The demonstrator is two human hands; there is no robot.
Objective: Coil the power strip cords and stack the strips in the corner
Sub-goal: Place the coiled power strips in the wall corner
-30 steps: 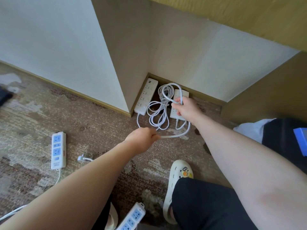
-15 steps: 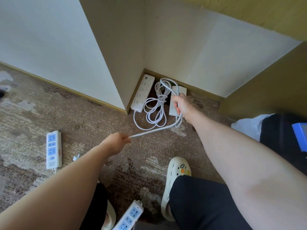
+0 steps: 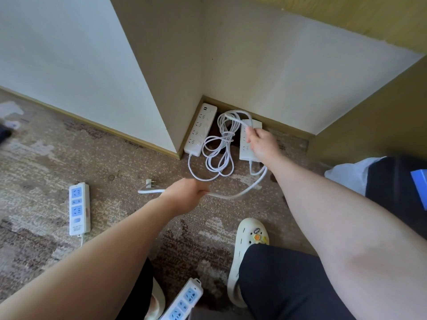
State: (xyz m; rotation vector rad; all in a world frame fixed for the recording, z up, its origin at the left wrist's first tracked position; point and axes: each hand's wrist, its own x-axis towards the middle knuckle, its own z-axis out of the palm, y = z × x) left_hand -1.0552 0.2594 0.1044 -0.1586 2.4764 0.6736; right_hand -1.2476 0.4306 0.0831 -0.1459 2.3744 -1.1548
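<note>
Left hand (image 3: 184, 195) is gripping the cord (image 3: 245, 192) near its plug (image 3: 149, 183); right hand (image 3: 262, 144) is pinching loops w/ risk of tangling, prob. if slack drags.

A: Are you reading any words or numbers anywhere?

B: No, nothing is coming through as legible text. The blue-socket power strip (image 3: 79, 208) is showing a pale patch under its lowest socket, possibly print, but it is blurring out.

A: And the shoe (image 3: 247, 255)?

B: Its charm is carrying a squiggle, not lettering.
</note>
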